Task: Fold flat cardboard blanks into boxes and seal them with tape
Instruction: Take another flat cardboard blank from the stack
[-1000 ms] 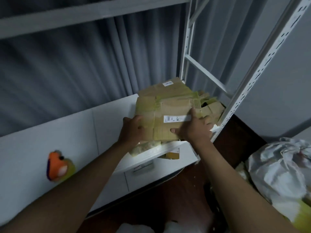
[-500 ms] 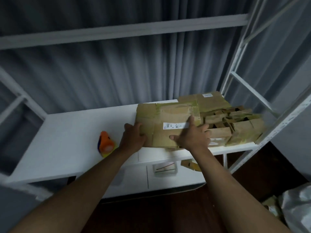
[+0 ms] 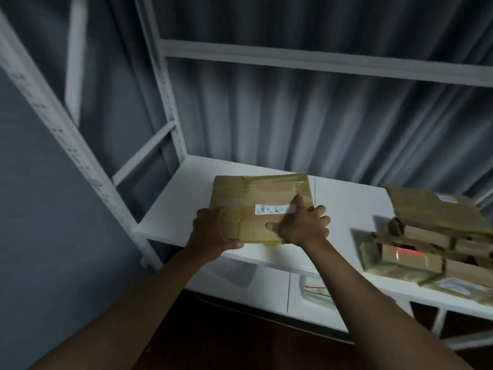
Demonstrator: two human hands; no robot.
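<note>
A flat cardboard blank point(image 3: 256, 198), brown with yellowish tape strips and a white barcode label, is held over the left part of the white shelf point(image 3: 173, 206). My left hand point(image 3: 213, 231) grips its near left corner, thumb under the front edge. My right hand point(image 3: 301, 225) holds its near right side, fingers spread over the top beside the label. A small yellow thing peeks out under the blank's front edge. A stack of more flat blanks point(image 3: 432, 236) lies on the shelf at the right.
The shelf belongs to a white metal rack with uprights point(image 3: 170, 108) at the left and a crossbar point(image 3: 320, 60) above. Grey curtains hang behind. White drawers point(image 3: 309, 292) sit under the shelf. Dark floor lies below.
Both hands have carried the top blank leftward off the stack to the left part of the shelf. The orange and yellow object seen earlier is now mostly hidden under the blank.
</note>
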